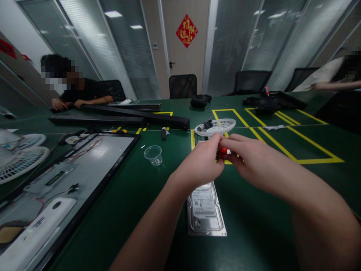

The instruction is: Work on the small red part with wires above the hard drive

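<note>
- the left hand and the right hand meet in front of the body, fingers curled in around a small thing with a rounded, glossy red-orange end; only a little gap shows between the fingertips.
- both grips look closed on it, but most of it is hidden, so i cannot tell what it is, how firm the hold is or which fingers bear the weight.
- a flat, rectangular, silver metal hard drive with a printed white label lies face up on the dark green tabletop, its far end hidden beneath the hands in this view; whether they touch it is unclear.
- fine finger work like this probably goes best with one hand steadying the small thing while the other makes the small movements.
- tilting the wrists a little outward would likely uncover the work, since the knuckles block the view.
- resting the forearms on the tabletop should cut any shake.
- the round, clear plastic cup stands left of the hands, well apart, and looks handy for loose small parts.
- a slip could drop the piece onto the drive, so a light, even pinch seems wise.
</note>
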{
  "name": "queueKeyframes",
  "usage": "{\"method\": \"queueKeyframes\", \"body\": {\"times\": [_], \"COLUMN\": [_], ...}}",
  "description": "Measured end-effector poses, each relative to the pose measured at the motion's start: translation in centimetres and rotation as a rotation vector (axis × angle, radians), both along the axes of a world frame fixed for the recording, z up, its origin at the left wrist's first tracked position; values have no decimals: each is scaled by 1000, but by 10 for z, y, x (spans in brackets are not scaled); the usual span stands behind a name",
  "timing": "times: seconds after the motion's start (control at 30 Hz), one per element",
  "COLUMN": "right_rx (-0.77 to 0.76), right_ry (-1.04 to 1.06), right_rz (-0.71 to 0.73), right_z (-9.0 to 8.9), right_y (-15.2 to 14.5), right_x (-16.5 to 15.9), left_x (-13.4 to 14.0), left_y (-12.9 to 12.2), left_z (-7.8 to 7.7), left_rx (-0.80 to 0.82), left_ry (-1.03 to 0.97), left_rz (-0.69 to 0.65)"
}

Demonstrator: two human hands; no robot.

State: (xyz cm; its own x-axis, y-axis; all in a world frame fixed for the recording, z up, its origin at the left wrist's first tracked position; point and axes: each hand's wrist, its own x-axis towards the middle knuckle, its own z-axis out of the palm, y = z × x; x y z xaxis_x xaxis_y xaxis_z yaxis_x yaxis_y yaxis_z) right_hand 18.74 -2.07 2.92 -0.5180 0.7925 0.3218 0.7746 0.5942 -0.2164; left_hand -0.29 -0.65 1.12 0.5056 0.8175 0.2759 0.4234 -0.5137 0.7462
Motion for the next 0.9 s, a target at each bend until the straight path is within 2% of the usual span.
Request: {"method": "queueKeyframes", "body": {"times": [0.23,0.43,0.67,0.9], "right_rx": [-27,15,-11,19], "right_ry": [-80,-1,-75,-18], "right_rz": [-155,5,-158,-10], "right_z": [-2,-2,-3,-2], "right_y": [2,0,2,0], "right_x": [0,2,-1,2], "left_x": [2,1,2,1], "left_y": [2,1,2,0], "left_z": [-1,-1,1,-1], "left_rx": [24,-20,37,4], "left_ry": [42,9,51,-4], "left_rz": [-5,9,-2,-1]}}
